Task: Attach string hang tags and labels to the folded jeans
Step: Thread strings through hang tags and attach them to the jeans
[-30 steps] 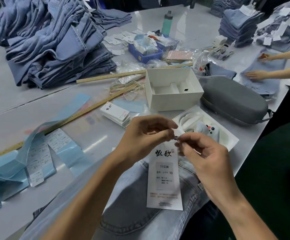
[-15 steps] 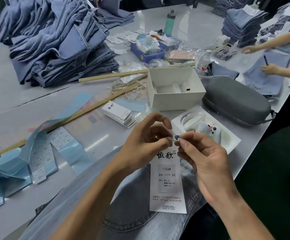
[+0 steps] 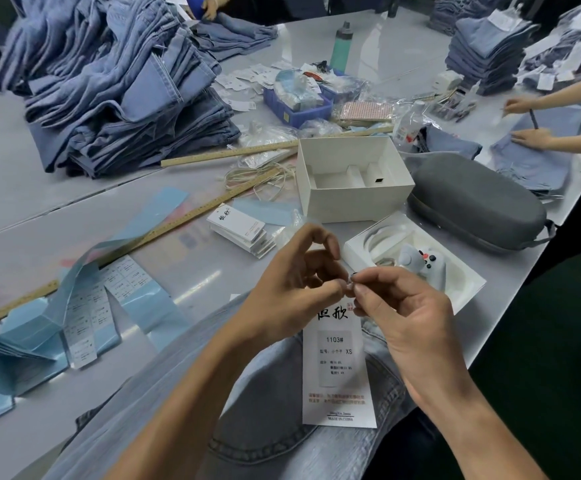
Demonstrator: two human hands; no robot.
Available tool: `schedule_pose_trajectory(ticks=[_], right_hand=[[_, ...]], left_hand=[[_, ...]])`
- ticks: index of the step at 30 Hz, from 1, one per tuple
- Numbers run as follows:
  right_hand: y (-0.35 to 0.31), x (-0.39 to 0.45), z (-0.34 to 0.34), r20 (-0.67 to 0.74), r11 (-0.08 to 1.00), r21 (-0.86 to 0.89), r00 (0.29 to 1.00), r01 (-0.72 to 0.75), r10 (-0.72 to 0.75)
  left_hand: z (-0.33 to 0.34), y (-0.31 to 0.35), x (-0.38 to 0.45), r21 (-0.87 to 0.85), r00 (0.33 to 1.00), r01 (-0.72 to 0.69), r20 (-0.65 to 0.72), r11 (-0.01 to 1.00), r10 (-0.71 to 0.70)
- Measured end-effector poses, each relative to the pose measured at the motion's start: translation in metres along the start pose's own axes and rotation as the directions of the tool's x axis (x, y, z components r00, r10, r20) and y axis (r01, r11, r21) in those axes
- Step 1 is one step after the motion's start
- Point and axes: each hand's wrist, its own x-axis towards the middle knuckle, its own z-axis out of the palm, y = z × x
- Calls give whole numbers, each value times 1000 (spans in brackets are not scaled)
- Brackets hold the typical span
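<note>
A white hang tag (image 3: 337, 368) printed 1103# XS hangs over a pair of light blue jeans (image 3: 275, 424) lying at the table's near edge. My left hand (image 3: 296, 285) and my right hand (image 3: 403, 306) meet above the tag's top edge. Their fingertips pinch something small and dark there, most likely the tag's string fastener; the string itself is too fine to make out. A stack of spare hang tags (image 3: 244, 230) lies just beyond my left hand. Loose cream strings (image 3: 264, 178) are coiled further back.
Blue label strips (image 3: 84, 306) and a long wooden ruler (image 3: 164, 230) lie to the left. A white box (image 3: 354, 178), a white tray with a game controller (image 3: 417, 268) and a grey case (image 3: 476, 206) sit behind my hands. Jeans piles (image 3: 115, 84) fill the far left. Another person's hands (image 3: 531, 136) work at the right.
My hands and the tag have stayed together, with my left fingers shifting at the tag's top. The other person's hands moved over the jeans at the right. My view shifted slightly.
</note>
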Motion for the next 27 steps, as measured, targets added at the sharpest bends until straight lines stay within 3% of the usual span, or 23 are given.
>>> schedule_pose_trajectory(ticks=[9,13,18,23,27], right_hand=[[0,2,-3,1,999,-16,1000,-30,30],[-3,1,-7,52,997,25,996,-72,71],[-7,5,-4,80,999,22,996,-46,44],[-12,10,2,245,972,-208,968,107,-54],[-13,33,2,462,787,-538,886,304,-26]], left_hand=[[-3,-3,-3,37,998,-67,24,997,66],[-5,-7,-4,149,991,-131,43,980,126],[-5,-14,-8,175,987,-150,-33,973,158],[-15,-23,-22,317,983,-73,-140,946,122],[-31,-28,-39,414,960,-14,-250,910,128]])
